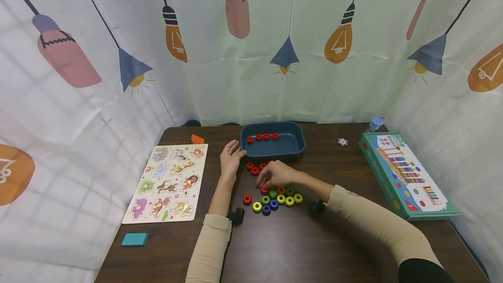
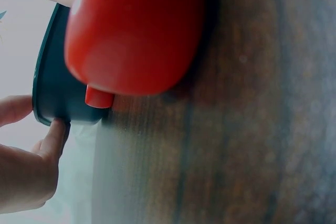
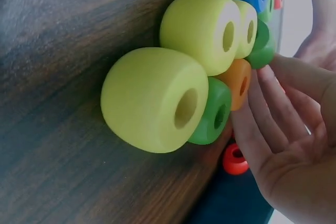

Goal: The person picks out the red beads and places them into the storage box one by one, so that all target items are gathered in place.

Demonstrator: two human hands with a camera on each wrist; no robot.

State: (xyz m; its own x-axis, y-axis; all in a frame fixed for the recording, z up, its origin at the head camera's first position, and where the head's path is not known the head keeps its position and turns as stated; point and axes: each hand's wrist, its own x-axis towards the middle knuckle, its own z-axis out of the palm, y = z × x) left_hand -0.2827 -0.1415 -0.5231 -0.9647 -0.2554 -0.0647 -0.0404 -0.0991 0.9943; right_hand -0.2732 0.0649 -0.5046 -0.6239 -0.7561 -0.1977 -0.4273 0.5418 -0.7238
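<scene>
My left hand [image 1: 232,157] is at the near left corner of the dark blue tray [image 1: 296,146], with thumb and finger at its rim [image 2: 35,85]. In the tray, several red rings [image 1: 267,136] line the left and middle. My right hand [image 1: 280,174] reaches down over the ring pile, its thumb and fingertips pinching a red ring [image 1: 264,191], mostly hidden in the right wrist view. Close by lie green [image 1: 290,191], orange [image 1: 281,190], yellow [image 1: 290,201] and blue rings [image 1: 273,205]. More red rings [image 1: 255,171] sit between hand and tray; a lone red ring [image 2: 136,35] looms large in the left wrist view.
An animal puzzle board [image 1: 165,182] lies left, with an orange piece [image 1: 197,139] behind it and a teal block [image 1: 135,239] in front. On the right are a green game box [image 1: 408,178], a poker chip [image 1: 342,142] and a blue-capped bottle [image 1: 375,123].
</scene>
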